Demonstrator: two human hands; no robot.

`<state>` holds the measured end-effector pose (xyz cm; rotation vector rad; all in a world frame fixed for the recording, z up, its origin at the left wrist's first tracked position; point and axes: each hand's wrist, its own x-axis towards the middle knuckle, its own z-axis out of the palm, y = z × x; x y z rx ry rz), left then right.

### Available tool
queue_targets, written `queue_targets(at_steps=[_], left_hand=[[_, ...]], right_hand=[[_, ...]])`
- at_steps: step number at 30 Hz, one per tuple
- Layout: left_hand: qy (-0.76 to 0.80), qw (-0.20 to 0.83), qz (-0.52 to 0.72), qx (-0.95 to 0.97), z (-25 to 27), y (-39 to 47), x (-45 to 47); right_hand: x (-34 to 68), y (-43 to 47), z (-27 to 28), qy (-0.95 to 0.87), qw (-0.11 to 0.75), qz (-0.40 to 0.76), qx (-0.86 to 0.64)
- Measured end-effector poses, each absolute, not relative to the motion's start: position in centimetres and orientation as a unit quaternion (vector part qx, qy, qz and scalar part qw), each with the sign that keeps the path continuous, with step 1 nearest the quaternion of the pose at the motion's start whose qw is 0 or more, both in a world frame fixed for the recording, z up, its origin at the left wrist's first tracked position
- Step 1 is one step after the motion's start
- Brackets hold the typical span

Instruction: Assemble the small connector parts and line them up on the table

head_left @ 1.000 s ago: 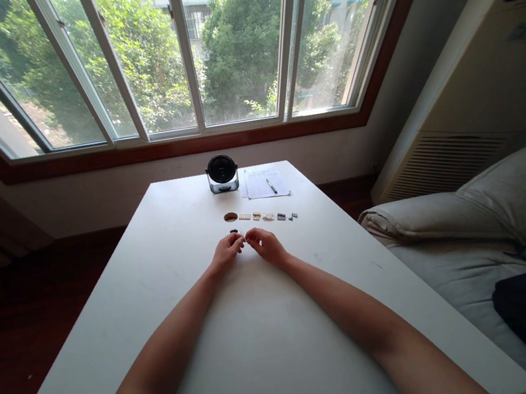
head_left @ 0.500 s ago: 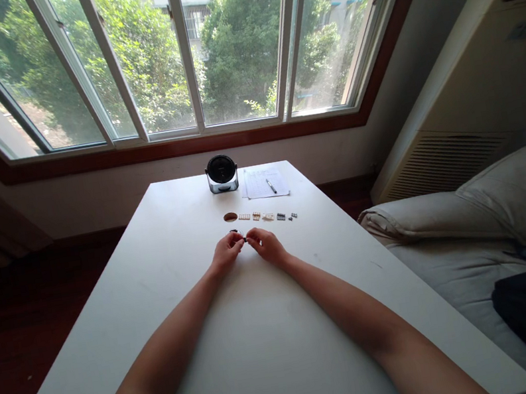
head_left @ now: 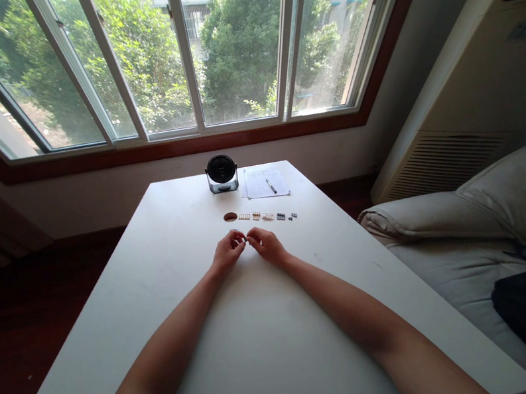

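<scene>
Over the white table (head_left: 248,347), my left hand (head_left: 226,251) and my right hand (head_left: 268,246) meet fingertip to fingertip. Between their pinched fingers is a small dark piece (head_left: 245,239), too small to name and partly covered. Just beyond the hands lies a row of small parts: cream studded pieces (head_left: 245,217), tan pieces (head_left: 257,215), pale flat pieces (head_left: 268,217), dark grey pieces (head_left: 281,216) and little grey bits (head_left: 294,215). Whatever lies right behind my left fingers is mostly hidden.
A round hole (head_left: 230,217) opens in the tabletop left of the parts. Farther back stand a black round fan-like device (head_left: 221,172) and printed sheets (head_left: 258,184) with a pen (head_left: 271,186) on top. A grey sofa (head_left: 434,256) borders the table's right side.
My left fingers have shifted slightly and now cover more of the dark thing behind them. Both hands stay in the same place, still pinching at the small dark piece.
</scene>
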<state>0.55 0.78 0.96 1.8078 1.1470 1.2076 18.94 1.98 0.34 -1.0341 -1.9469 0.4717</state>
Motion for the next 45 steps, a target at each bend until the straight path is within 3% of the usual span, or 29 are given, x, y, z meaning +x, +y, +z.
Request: queue_targets(at_steps=[19, 37, 45], left_hand=[[0.446, 0.252, 0.453, 0.73, 1.5, 0.3, 0.6], [0.433, 0.412, 0.452, 0.661, 0.2, 1.7, 0.2], [0.432, 0.403, 0.469, 0.656, 0.5, 1.3, 0.5]], right_hand=[[19.0, 2.1, 0.2, -0.776, 0.424, 0.197, -0.424], [18.8, 1.8, 0.3, -0.771, 0.443, 0.226, -0.398], [18.9, 1.8, 0.5, -0.771, 0.426, 0.215, -0.423]])
